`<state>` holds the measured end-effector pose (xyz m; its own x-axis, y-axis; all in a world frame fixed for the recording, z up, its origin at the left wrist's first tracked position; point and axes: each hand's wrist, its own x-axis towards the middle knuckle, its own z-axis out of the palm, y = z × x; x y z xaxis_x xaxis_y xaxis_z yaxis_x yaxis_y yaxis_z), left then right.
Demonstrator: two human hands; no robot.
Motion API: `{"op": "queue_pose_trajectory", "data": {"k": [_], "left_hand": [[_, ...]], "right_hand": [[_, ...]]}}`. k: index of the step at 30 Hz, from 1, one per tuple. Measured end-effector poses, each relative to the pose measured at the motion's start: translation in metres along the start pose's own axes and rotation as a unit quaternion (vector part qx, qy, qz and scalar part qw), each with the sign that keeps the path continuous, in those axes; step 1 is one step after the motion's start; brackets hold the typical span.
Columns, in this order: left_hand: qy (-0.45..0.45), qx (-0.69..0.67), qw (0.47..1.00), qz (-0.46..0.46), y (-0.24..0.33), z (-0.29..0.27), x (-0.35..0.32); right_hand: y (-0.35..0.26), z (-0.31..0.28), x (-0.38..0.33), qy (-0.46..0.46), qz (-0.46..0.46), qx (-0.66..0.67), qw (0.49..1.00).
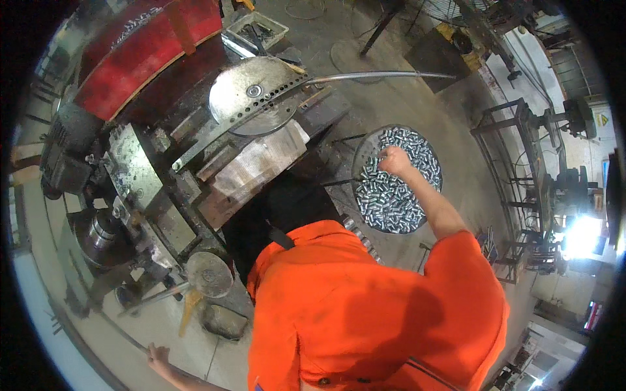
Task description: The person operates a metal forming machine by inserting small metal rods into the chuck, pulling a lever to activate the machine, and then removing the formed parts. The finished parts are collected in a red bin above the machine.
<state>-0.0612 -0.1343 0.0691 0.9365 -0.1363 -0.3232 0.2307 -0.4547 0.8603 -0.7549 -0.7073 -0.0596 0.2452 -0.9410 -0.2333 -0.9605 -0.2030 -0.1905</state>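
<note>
Head view: the right hand [394, 161] reaches out over a round basin [362, 151] heaped with short metal pieces [398, 189], fingers curled together down into the pile, though whether they grip a piece I cannot tell. The left hand [157, 356] sits low at the picture's lower edge, fingers bent around a thin rod [134, 343]. Between them stands a bending machine with a round steel disc [255, 92] and a long curved bar [385, 75] running from it.
</note>
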Motion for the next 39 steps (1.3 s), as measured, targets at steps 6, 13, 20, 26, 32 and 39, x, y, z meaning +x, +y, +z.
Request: {"op": "queue_pose_trajectory", "data": {"k": [6,13,20,26,32,39], "left_hand": [[-0.014,0.031,0.999,0.017,-0.01,-0.023,0.0],[0.029,0.059,0.998,0.008,0.007,0.002,-0.014],[0.029,0.058,0.998,0.02,0.01,0.007,-0.019],[0.021,0.024,1.0,0.002,-0.004,-0.01,-0.003],[-0.009,0.02,1.0,0.009,0.001,-0.008,-0.008],[0.029,0.009,0.998,0.045,0.011,0.012,-0.026]], "right_hand": [[-0.043,0.026,0.026,-0.148,0.05,-0.143,0.977],[-0.061,0.017,0.03,-0.218,-0.02,-0.221,0.95],[-0.035,0.042,0.021,-0.101,0.016,-0.133,0.986],[-0.037,0.045,0.023,-0.102,0.033,-0.119,0.987],[-0.049,0.027,0.033,-0.156,0.104,-0.09,0.978],[-0.058,-0.019,0.01,0.066,-0.166,0.287,0.941]]}}
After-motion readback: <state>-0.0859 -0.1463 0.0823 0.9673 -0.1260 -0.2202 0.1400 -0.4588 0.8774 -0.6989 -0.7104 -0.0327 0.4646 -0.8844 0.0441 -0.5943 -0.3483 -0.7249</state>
